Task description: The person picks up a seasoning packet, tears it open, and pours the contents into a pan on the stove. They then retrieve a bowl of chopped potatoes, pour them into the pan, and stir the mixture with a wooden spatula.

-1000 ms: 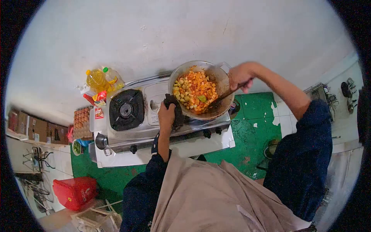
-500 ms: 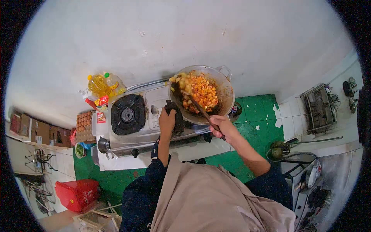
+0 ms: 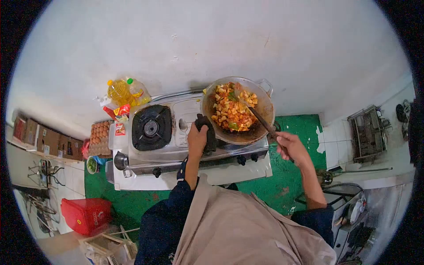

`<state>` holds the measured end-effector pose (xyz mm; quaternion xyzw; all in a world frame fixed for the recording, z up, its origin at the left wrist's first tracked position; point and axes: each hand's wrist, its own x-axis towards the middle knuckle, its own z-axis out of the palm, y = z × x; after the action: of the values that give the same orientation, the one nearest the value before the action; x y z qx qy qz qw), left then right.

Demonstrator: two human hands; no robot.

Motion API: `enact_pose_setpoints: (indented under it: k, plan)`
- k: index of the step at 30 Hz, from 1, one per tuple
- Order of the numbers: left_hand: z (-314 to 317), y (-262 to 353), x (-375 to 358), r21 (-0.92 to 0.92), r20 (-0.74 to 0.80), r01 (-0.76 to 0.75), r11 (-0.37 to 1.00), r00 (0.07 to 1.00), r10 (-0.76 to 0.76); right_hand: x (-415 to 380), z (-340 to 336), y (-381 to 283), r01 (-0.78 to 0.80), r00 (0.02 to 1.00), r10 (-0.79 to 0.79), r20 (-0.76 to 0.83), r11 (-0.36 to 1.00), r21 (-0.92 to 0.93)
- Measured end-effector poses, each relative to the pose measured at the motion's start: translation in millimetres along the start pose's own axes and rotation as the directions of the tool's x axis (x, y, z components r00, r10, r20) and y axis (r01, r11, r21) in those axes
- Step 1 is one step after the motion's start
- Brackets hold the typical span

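Observation:
A large metal wok [image 3: 263, 104] stands on the right burner of the stove, holding diced pieces in reddish sauce [image 3: 229, 110] with bits of green. My right hand [image 3: 291, 148] is closed around the dark handle of a spatula [image 3: 261, 118], whose head is among the food. At the wok's near left side, my left hand [image 3: 197, 139] grips a black cloth [image 3: 209, 138] pressed against the rim. The cloth hides whatever part of the wok lies beneath it.
The left burner [image 3: 151, 128] carries no pan. A spoon [image 3: 183, 126] lies on the stove top. Oil bottles [image 3: 120, 93], red packets [image 3: 122, 112], an egg tray [image 3: 100, 137] and a small metal pot [image 3: 121, 161] stand to the left. A wall rises behind the stove.
My right hand has moved right and slightly down with the spatula. Food lifted at the wok's left side is now back in the heap. My left hand stays on the cloth.

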<state>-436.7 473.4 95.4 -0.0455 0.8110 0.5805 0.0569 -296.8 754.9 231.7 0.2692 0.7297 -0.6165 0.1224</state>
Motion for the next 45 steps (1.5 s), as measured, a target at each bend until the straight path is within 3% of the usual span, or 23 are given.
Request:
enact_pose_setpoints:
  k: [1,3,6,7,13,19,22,25,29,32,35,38,41,44,45]
  plan:
    - [-1,6,-2,0.008,0.000,0.020,1.000,1.000,-0.020,4,-2,-10,0.089,0.993,-0.103,-0.050,0.970,-0.225]
    - [0,0,1,0.042,-0.017,0.012,0.999,1.000,-0.012,14,-4,-27,0.205,0.943,-0.324,-0.076,0.746,-0.633]
    - [5,-16,11,0.095,-0.026,-0.019,0.995,0.999,0.022,52,-7,-37,0.393,0.729,-0.682,0.056,0.350,-0.851]
    - [1,-6,8,0.099,-0.003,0.002,0.995,1.000,-0.001,55,-5,-47,0.401,0.770,-0.635,0.061,0.407,-0.821]
    - [-3,-2,3,0.040,0.042,-0.009,0.999,0.999,0.007,87,22,-55,0.347,0.727,-0.678,0.113,0.220,-0.912]
    - [8,-15,9,0.086,-0.049,0.037,0.996,0.998,-0.033,75,16,-29,0.349,0.595,-0.732,0.332,-0.137,-0.927]
    - [6,-8,2,0.111,-0.104,0.037,0.993,0.994,-0.026,58,-12,-16,0.276,0.621,-0.684,0.383,-0.266,-0.924]
    - [-2,1,0,0.091,-0.031,0.047,0.995,0.999,-0.044,45,-35,-18,0.303,0.645,-0.729,0.230,-0.032,-0.952]
    - [-6,11,0,0.094,0.001,0.066,0.993,0.998,-0.067,46,-49,-61,0.077,0.780,-0.625,0.030,0.048,-0.996]
    - [-1,0,6,0.121,-0.013,0.057,0.991,0.998,-0.056,74,-49,-76,0.020,0.836,-0.548,0.039,-0.040,-0.999]
    - [-1,-7,13,0.166,0.034,0.023,0.986,0.999,-0.029,116,-47,-75,0.280,0.800,-0.567,0.197,0.062,-0.958]
    - [1,-11,11,0.160,-0.035,-0.046,0.986,0.998,0.052,121,-21,-79,0.332,0.781,-0.559,0.280,-0.008,-0.943]
    - [-3,1,8,0.144,-0.022,-0.005,0.990,1.000,0.008,93,-8,-70,0.349,0.767,-0.541,0.347,-0.103,-0.932]
    - [-12,13,7,0.117,0.086,0.090,0.989,0.991,-0.100,62,-18,-39,0.408,0.648,-0.584,0.488,-0.276,-0.871]
    - [-11,11,7,0.118,0.058,0.078,0.990,0.995,-0.085,53,-23,-35,0.390,0.648,-0.594,0.477,-0.279,-0.877]
